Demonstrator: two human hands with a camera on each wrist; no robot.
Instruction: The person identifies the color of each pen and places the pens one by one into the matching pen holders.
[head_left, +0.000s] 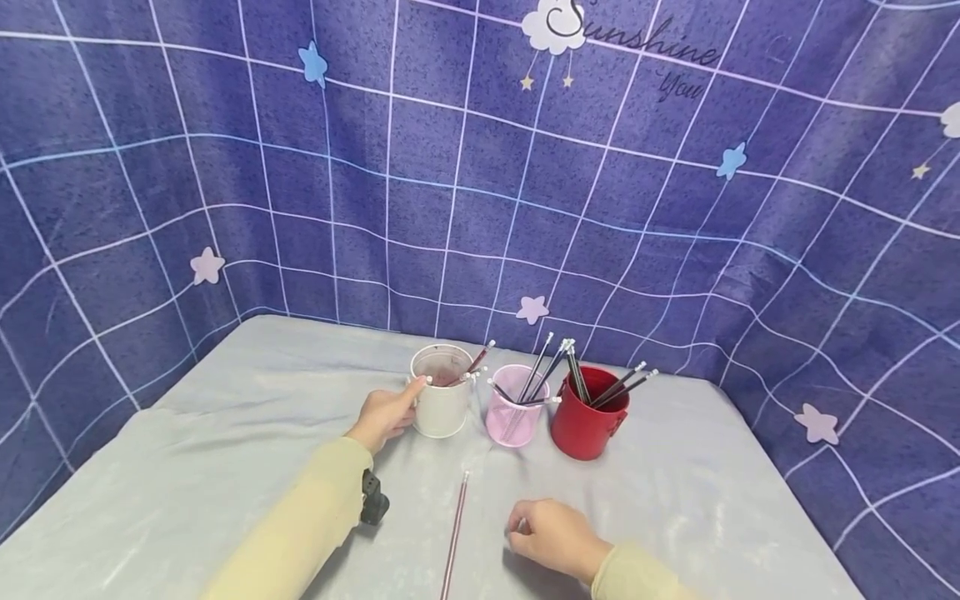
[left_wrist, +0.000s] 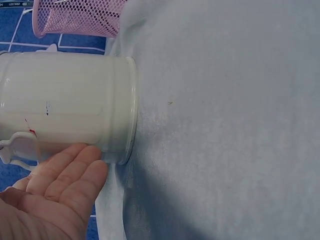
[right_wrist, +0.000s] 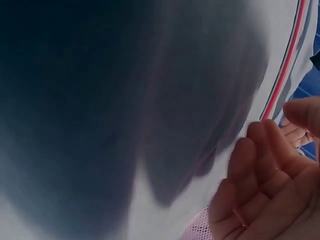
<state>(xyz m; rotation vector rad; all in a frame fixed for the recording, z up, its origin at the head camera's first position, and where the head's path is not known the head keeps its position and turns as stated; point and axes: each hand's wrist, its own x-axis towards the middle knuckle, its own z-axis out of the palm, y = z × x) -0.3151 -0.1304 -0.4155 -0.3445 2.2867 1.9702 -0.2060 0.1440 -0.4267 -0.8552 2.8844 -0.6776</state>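
My left hand [head_left: 386,414] is at the left side of a cream bucket [head_left: 441,410]. In the left wrist view, its nearly straight fingers [left_wrist: 75,175] lie against the bucket's wall, by a small handle lug. The thumb reaches the rim, beside a white pencil end. Several dark red pencils [head_left: 480,358] lean inside this bucket. My right hand [head_left: 555,536] hovers over the cloth at the front right, fingers loosely curled and nothing in them. Between the hands, a red-striped pencil [head_left: 454,533] lies lengthwise on the cloth.
A pink mesh cup [head_left: 512,425] with several dark pencils stands right of the cream bucket. Beyond it is a red bucket [head_left: 581,429], also with several dark pencils. Grey cloth [head_left: 247,400] covers the table; a blue grid-patterned curtain [head_left: 450,208] hangs behind and on both sides.
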